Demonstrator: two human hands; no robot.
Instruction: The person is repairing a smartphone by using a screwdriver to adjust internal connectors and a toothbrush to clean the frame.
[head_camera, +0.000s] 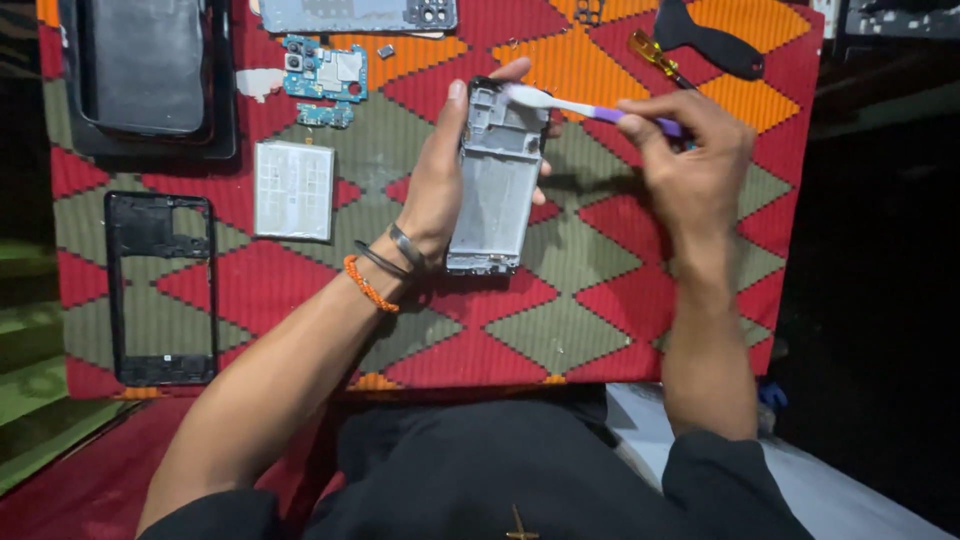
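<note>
black-clothed lap (480, 470), left grip (440, 180) grasping phone frame (495, 190), right grip (690, 150) clenching toothbrush (570, 104), patterned mat (600, 280)

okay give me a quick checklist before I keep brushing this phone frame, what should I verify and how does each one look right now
1. Phone frame firmly held: ok, the left hand wraps its left edge, thumb at the top.
2. Toothbrush gripped: ok, the right hand pinches the purple handle.
3. Bristles on the frame: ok, the white head rests at the top edge.
4. Loose parts away from the brushing: ok, the blue circuit boards and battery lie apart on the patterned cloth.
5. Dust left inside the frame: cannot tell, too small to see.
6. Screwdriver out of the way: ok, it lies beyond the right hand.
</note>
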